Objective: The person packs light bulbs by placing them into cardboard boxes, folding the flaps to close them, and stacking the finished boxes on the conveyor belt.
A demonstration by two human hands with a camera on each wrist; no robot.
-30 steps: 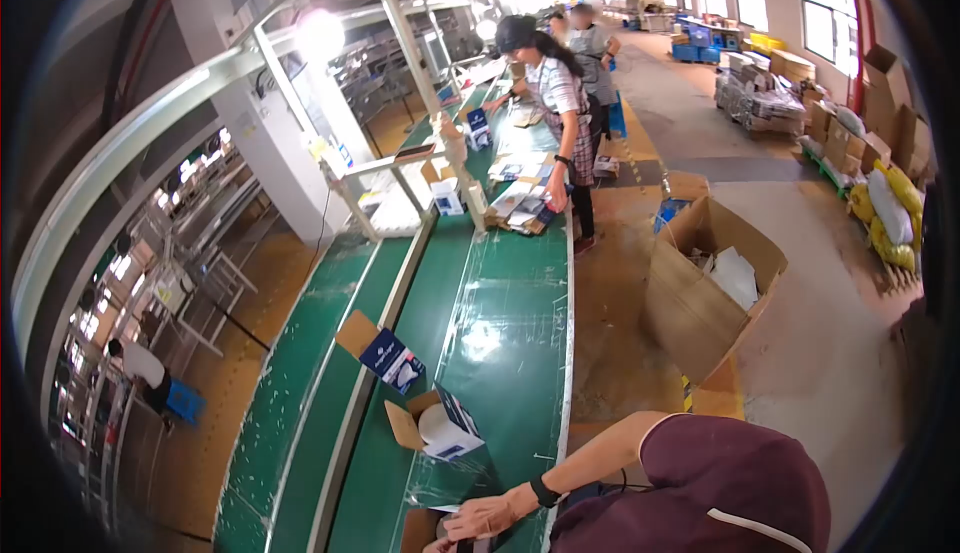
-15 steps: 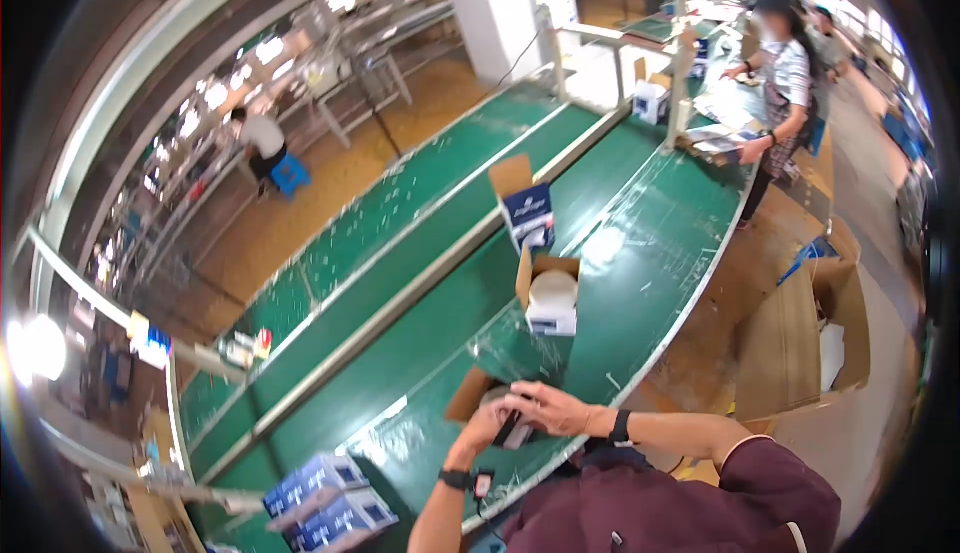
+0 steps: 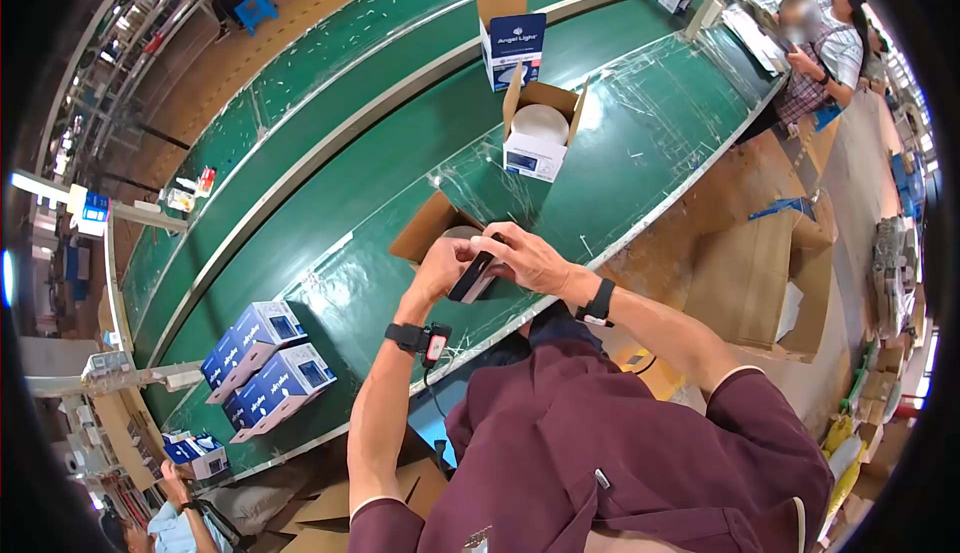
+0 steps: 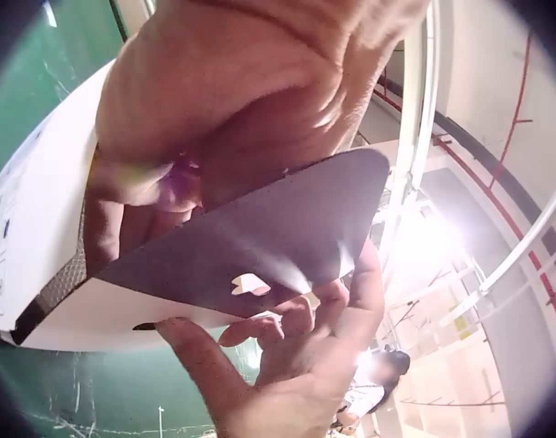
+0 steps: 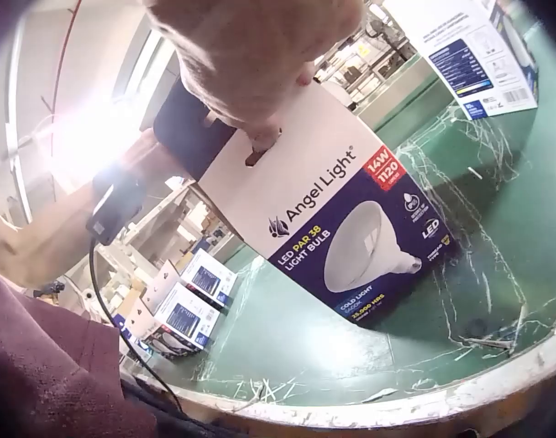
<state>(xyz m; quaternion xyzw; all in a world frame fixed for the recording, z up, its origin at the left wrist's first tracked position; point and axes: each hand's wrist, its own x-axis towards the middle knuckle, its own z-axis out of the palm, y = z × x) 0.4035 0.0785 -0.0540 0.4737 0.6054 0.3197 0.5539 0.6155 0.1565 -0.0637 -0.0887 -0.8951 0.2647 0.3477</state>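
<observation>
An Angel Light light bulb box (image 5: 324,219) stands on the green belt before me, its brown flap (image 3: 425,228) raised and a round pale top (image 3: 462,234) showing inside. My right hand (image 3: 537,261) pinches the box's dark-edged front panel near its cut-out hole, thumb on one face and fingers on the other, as the left wrist view shows. My left hand (image 3: 440,269) reaches over the opening from the other side, its fingertips partly hidden behind the dark panel (image 4: 260,228); I cannot tell what they hold. Both hands meet at the panel's top in the head view.
Farther along stand two open bulb boxes, one white-fronted (image 3: 540,148), one blue (image 3: 515,43). Several closed blue boxes (image 3: 265,363) lie to my left. A large carton (image 3: 760,283) stands on the floor at right. Other people work at the belt's far end (image 3: 840,33) and lower left (image 3: 180,523).
The head view has swung down and left, bringing both hands and the closed boxes into sight. My hands stay at the same box; its dark panel now shows more upright between them.
</observation>
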